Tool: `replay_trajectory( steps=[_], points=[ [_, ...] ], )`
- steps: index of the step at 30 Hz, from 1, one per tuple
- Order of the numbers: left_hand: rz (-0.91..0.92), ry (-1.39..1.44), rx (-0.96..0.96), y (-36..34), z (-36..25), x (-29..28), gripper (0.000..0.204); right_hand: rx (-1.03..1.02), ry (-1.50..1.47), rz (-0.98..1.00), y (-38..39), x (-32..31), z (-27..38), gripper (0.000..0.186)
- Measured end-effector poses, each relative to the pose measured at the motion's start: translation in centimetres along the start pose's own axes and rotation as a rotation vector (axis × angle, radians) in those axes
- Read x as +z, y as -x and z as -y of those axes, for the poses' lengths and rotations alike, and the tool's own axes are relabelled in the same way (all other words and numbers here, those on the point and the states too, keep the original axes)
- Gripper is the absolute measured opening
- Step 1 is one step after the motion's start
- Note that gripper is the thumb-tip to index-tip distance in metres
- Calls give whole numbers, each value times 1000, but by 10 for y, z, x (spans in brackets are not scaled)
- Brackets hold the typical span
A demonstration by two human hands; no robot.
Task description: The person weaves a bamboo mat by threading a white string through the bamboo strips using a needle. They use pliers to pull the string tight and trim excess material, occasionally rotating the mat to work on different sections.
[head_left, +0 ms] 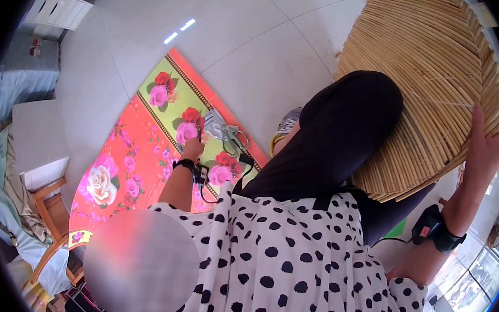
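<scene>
My right hand (486,145) grips the right edge of a large fan-shaped panel of thin straw-coloured reed sticks (428,47), thumb on its face. A white thread (441,102) runs across the sticks to that thumb. The panel leans on my bent knee (371,101). My left hand (194,147) reaches down to a red and yellow-green flowered mat (137,165), fingers drawn together; whatever they hold is hidden. Beside it lie green-handled scissors (236,141) and a silvery-grey flat item (214,121) whose kind I cannot make out.
Pale floor tiles (258,45) surround the mat. On the left stand a white drawer unit (59,10), a wooden chair (52,205) and heaped cloth (22,179). My shoe (289,123) rests near the mat's right edge. At the right is a bright glazed area (474,285).
</scene>
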State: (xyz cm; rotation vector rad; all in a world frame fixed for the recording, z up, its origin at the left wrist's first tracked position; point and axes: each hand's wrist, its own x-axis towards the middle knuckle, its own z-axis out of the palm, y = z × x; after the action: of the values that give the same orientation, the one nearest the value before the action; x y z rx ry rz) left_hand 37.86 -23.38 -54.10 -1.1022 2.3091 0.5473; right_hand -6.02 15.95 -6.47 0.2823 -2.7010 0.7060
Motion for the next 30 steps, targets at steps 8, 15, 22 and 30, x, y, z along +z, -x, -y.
replay_trajectory(
  steps=[8,15,22,30],
  points=[
    [-103,-29,-16,-49,-11,30,40,-64,29,58,-2,-5,15,44],
    [-409,913,766,84,-344,-277,21,42,-116,58,5,-11,16,34],
    [-274,945,1278,177,-499,-291,19,62,-149,49,11,-13,13,33],
    [-201,1165,1219,181,-534,-274,9,55,-199,-4,10,-12,1,30]
  ],
)
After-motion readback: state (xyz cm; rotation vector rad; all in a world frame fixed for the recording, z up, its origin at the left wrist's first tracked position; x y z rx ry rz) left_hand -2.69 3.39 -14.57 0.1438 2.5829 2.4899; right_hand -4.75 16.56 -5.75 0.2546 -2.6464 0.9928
